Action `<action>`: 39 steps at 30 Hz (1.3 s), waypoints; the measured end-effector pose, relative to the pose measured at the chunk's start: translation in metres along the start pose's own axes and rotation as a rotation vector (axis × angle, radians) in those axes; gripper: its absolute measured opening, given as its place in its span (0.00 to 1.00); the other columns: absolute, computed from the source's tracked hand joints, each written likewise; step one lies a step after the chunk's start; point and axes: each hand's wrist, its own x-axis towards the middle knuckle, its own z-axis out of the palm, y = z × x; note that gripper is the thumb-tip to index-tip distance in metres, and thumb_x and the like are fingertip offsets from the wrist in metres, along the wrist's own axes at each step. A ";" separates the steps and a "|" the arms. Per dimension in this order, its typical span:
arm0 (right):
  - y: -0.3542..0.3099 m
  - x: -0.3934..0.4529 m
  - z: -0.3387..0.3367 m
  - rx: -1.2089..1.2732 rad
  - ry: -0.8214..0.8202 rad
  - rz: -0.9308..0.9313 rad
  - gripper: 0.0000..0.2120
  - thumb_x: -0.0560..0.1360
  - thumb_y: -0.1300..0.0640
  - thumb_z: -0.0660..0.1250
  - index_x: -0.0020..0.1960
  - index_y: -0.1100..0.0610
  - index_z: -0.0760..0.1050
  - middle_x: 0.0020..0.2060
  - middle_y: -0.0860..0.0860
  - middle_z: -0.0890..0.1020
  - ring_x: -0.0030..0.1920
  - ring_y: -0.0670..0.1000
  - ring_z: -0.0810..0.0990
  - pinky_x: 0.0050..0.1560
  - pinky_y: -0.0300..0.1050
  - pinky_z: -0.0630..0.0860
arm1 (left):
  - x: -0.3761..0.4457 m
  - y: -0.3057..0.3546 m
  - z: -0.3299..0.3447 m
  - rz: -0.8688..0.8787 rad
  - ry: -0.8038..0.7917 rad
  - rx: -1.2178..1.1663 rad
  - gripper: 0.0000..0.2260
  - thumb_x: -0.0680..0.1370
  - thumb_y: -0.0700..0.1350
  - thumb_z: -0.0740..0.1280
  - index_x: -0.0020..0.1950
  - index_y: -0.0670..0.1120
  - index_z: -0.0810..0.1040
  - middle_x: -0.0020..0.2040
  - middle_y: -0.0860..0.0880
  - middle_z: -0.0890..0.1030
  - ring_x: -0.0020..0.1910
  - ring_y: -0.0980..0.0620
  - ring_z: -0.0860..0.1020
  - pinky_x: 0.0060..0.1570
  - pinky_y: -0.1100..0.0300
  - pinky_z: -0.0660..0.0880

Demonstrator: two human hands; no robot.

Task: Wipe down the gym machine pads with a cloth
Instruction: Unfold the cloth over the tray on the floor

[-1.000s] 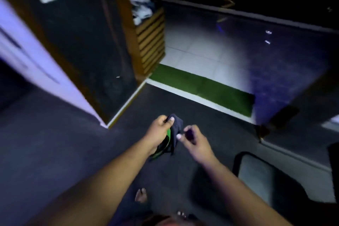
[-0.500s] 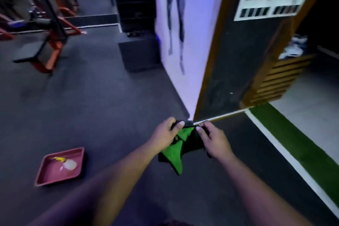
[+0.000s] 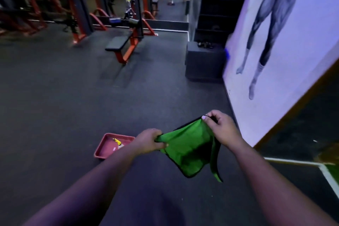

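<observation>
A dark floor [image 3: 77,101] filled most of the view, with a wall poster [image 3: 286,29] at two o'clock and red gym machines [image 3: 77,5] at eleven. A padded bench [image 3: 117,43] stood at twelve, a dark box [image 3: 203,64] beside it. Low in the middle, a green cloth [image 3: 187,149] hung stretched between both hands: the left hand [image 3: 149,141] gripped its left edge, the right hand [image 3: 220,126] pinched its top corner. A red tray [image 3: 104,147] lay at seven, by the left hand.
</observation>
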 end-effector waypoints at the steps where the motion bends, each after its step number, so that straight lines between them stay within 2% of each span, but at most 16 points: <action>1: -0.005 0.008 0.003 -0.002 -0.004 -0.006 0.10 0.77 0.50 0.73 0.39 0.51 0.78 0.33 0.46 0.81 0.35 0.47 0.79 0.39 0.48 0.74 | -0.005 -0.008 -0.009 -0.040 0.030 -0.033 0.21 0.72 0.62 0.73 0.36 0.51 0.66 0.35 0.53 0.70 0.39 0.50 0.72 0.39 0.53 0.68; 4: -0.020 0.037 0.013 -0.038 -0.021 -0.007 0.09 0.74 0.47 0.76 0.39 0.51 0.81 0.34 0.46 0.84 0.38 0.48 0.83 0.41 0.49 0.78 | -0.017 -0.032 -0.034 -0.165 0.192 -0.209 0.19 0.74 0.57 0.77 0.37 0.50 0.69 0.35 0.54 0.72 0.35 0.55 0.71 0.34 0.58 0.66; 7: -0.039 0.060 0.022 -0.193 -0.043 -0.032 0.12 0.74 0.42 0.73 0.40 0.50 0.82 0.33 0.46 0.84 0.36 0.49 0.83 0.36 0.45 0.76 | -0.026 -0.042 -0.054 -0.264 0.373 -0.394 0.16 0.71 0.53 0.80 0.38 0.48 0.75 0.33 0.53 0.75 0.32 0.56 0.73 0.33 0.57 0.71; 10: -0.055 0.081 0.042 -0.238 -0.116 -0.006 0.15 0.76 0.43 0.70 0.38 0.52 0.80 0.26 0.49 0.82 0.27 0.47 0.81 0.31 0.41 0.70 | -0.031 -0.039 -0.072 -0.378 0.627 -0.521 0.16 0.70 0.47 0.82 0.35 0.46 0.75 0.31 0.53 0.75 0.29 0.57 0.71 0.29 0.63 0.69; 12: -0.066 0.095 0.063 -0.089 -0.203 0.052 0.17 0.76 0.43 0.71 0.37 0.54 0.78 0.24 0.52 0.82 0.25 0.51 0.82 0.32 0.44 0.75 | -0.030 -0.036 -0.075 -0.435 0.781 -0.690 0.14 0.72 0.39 0.80 0.37 0.46 0.75 0.31 0.52 0.76 0.28 0.59 0.71 0.26 0.67 0.68; 14: -0.080 0.101 0.089 0.195 -0.264 0.107 0.18 0.76 0.46 0.72 0.35 0.56 0.75 0.26 0.58 0.81 0.27 0.58 0.81 0.31 0.49 0.76 | -0.030 -0.025 -0.072 -0.456 0.856 -0.898 0.12 0.73 0.34 0.77 0.40 0.44 0.76 0.32 0.49 0.78 0.29 0.56 0.74 0.29 0.63 0.71; 15: -0.088 0.100 0.105 0.333 -0.287 0.154 0.17 0.77 0.50 0.72 0.34 0.56 0.73 0.28 0.62 0.79 0.26 0.57 0.79 0.27 0.47 0.74 | -0.032 -0.023 -0.071 -0.446 0.865 -0.967 0.11 0.73 0.33 0.77 0.41 0.44 0.76 0.32 0.48 0.79 0.30 0.53 0.75 0.32 0.61 0.73; 17: -0.104 0.093 0.122 0.546 -0.372 0.253 0.14 0.80 0.56 0.70 0.37 0.55 0.71 0.31 0.59 0.75 0.26 0.53 0.75 0.24 0.41 0.72 | -0.028 -0.015 -0.062 -0.406 0.846 -1.016 0.12 0.70 0.34 0.78 0.42 0.45 0.76 0.34 0.48 0.80 0.34 0.49 0.77 0.38 0.56 0.75; 18: -0.133 0.095 0.157 0.616 -0.514 0.261 0.13 0.81 0.58 0.69 0.38 0.55 0.71 0.32 0.58 0.75 0.27 0.53 0.76 0.26 0.42 0.74 | -0.039 -0.031 -0.070 -0.469 0.967 -1.016 0.12 0.69 0.35 0.77 0.42 0.45 0.76 0.35 0.48 0.80 0.36 0.49 0.77 0.40 0.55 0.76; 21: -0.148 0.088 0.184 0.695 -0.545 0.297 0.10 0.80 0.59 0.69 0.41 0.55 0.73 0.37 0.58 0.77 0.35 0.55 0.77 0.34 0.48 0.77 | -0.039 -0.023 -0.067 -0.453 0.961 -0.982 0.10 0.72 0.35 0.76 0.43 0.45 0.76 0.37 0.48 0.80 0.39 0.47 0.79 0.43 0.53 0.78; 23: -0.156 0.084 0.199 0.684 -0.498 0.283 0.08 0.79 0.60 0.70 0.42 0.56 0.74 0.36 0.56 0.77 0.34 0.53 0.76 0.31 0.44 0.75 | -0.039 -0.024 -0.065 -0.434 0.968 -0.959 0.10 0.73 0.39 0.78 0.45 0.45 0.76 0.39 0.47 0.81 0.41 0.47 0.81 0.45 0.50 0.79; 27: -0.181 0.085 0.234 0.615 -0.529 0.213 0.08 0.76 0.59 0.73 0.40 0.54 0.76 0.34 0.52 0.80 0.35 0.51 0.77 0.35 0.45 0.75 | -0.053 -0.045 -0.083 -0.452 1.025 -0.977 0.12 0.73 0.38 0.79 0.48 0.42 0.77 0.39 0.51 0.80 0.35 0.61 0.78 0.37 0.67 0.75; 32: -0.212 0.090 0.273 0.612 -0.579 0.260 0.09 0.77 0.64 0.69 0.40 0.56 0.74 0.32 0.53 0.79 0.28 0.47 0.76 0.28 0.40 0.74 | -0.066 -0.086 -0.107 -0.547 0.962 -0.883 0.19 0.65 0.39 0.84 0.50 0.44 0.80 0.42 0.50 0.84 0.39 0.56 0.80 0.40 0.62 0.77; 35: -0.230 0.092 0.295 0.631 -0.664 0.269 0.11 0.78 0.63 0.69 0.39 0.54 0.72 0.34 0.54 0.81 0.28 0.46 0.79 0.28 0.39 0.73 | -0.072 -0.117 -0.127 -0.601 0.980 -0.706 0.13 0.66 0.39 0.80 0.42 0.50 0.80 0.38 0.53 0.84 0.36 0.56 0.80 0.38 0.62 0.76; 37: -0.247 0.096 0.316 0.556 -0.693 0.175 0.11 0.78 0.58 0.71 0.39 0.54 0.73 0.35 0.53 0.82 0.30 0.46 0.79 0.29 0.39 0.68 | -0.082 -0.146 -0.151 -0.595 0.998 -0.658 0.09 0.68 0.39 0.77 0.39 0.51 0.79 0.35 0.54 0.82 0.34 0.56 0.78 0.38 0.61 0.75; 39: -0.255 0.105 0.334 0.441 -0.556 -0.051 0.12 0.76 0.53 0.75 0.38 0.53 0.75 0.34 0.50 0.80 0.32 0.45 0.76 0.33 0.40 0.69 | -0.091 -0.170 -0.169 -0.565 0.982 -0.680 0.07 0.67 0.41 0.74 0.39 0.50 0.79 0.34 0.54 0.81 0.33 0.54 0.78 0.38 0.58 0.75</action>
